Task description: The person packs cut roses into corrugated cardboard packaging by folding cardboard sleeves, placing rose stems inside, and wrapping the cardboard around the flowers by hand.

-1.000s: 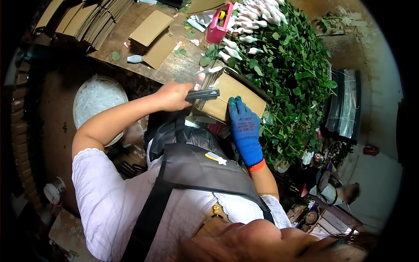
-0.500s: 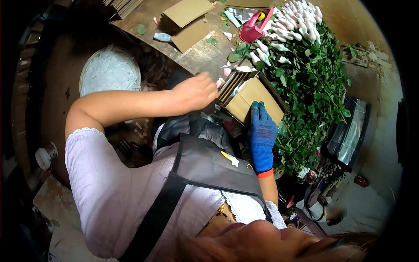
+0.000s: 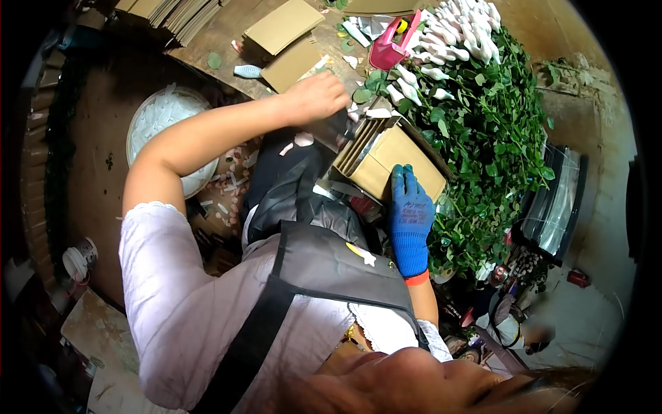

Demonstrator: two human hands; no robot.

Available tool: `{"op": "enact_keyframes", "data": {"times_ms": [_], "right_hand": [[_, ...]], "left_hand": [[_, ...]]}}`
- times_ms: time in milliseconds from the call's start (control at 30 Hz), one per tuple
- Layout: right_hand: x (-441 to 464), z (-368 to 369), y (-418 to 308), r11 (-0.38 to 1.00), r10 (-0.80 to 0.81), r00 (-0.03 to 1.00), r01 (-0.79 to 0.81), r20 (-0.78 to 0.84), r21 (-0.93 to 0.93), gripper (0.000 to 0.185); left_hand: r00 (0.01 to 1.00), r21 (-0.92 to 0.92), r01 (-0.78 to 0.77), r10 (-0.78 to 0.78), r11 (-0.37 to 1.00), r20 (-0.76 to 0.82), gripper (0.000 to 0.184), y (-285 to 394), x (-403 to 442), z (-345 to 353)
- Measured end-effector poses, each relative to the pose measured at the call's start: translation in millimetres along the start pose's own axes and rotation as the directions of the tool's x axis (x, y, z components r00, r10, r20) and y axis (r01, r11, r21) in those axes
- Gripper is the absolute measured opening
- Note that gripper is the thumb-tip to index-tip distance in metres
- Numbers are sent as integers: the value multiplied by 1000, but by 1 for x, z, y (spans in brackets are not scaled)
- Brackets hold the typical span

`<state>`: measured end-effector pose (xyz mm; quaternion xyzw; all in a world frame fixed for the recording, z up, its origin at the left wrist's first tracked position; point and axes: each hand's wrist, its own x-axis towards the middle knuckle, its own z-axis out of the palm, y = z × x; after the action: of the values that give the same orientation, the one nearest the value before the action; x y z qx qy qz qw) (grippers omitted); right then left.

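Observation:
My left hand (image 3: 318, 96), bare, is closed in a fist above the table edge. Something dark and blurred shows just below it; I cannot make out what it is. My right hand (image 3: 412, 207) wears a blue knitted glove with darker fingertips. Its fingers lie stretched out and flat on the near side of a folded cardboard piece (image 3: 387, 162). That cardboard sits in a slatted frame (image 3: 360, 141) on the table's near edge, with several upright layers on its left side. The thumb of the glove is hidden.
Leafy stems (image 3: 489, 152) with buds in white sleeves (image 3: 462, 31) heap to the right. A pink tape dispenser (image 3: 394, 45), cardboard sheets (image 3: 284, 27) and a pale blue-wrapped bud (image 3: 247, 71) lie on the table (image 3: 207, 69). A round tub (image 3: 141, 124) of white strips stands left. Another person (image 3: 507, 324) shows lower right.
My left hand has risen up and away from the frame, swinging the forearm upward. My right hand stays on the cardboard. The whole view has shifted slightly.

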<state>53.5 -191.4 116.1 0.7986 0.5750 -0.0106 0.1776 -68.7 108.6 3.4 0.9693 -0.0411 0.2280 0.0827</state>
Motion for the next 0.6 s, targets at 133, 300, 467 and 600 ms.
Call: {"op": "enact_keyframes", "data": {"times_ms": [133, 300, 467, 600], "right_hand": [[2, -7, -1, 1000, 10, 1000, -10, -5, 21, 57], [-1, -1, -1, 999, 18, 997, -15, -81, 49, 55], [-7, -12, 10, 924, 30, 983, 41, -179, 380, 50], [-26, -9, 7, 750, 113, 936, 139, -333, 646, 59]], "left_hand": [[998, 54, -8, 11, 999, -55, 17, -5, 31, 12], [974, -4, 50, -48, 999, 221, 17, -22, 51, 32], [983, 67, 137, -144, 988, 117, 24, -2, 29, 26], [925, 223, 331, -363, 917, 117, 58, 37, 0, -40]]}}
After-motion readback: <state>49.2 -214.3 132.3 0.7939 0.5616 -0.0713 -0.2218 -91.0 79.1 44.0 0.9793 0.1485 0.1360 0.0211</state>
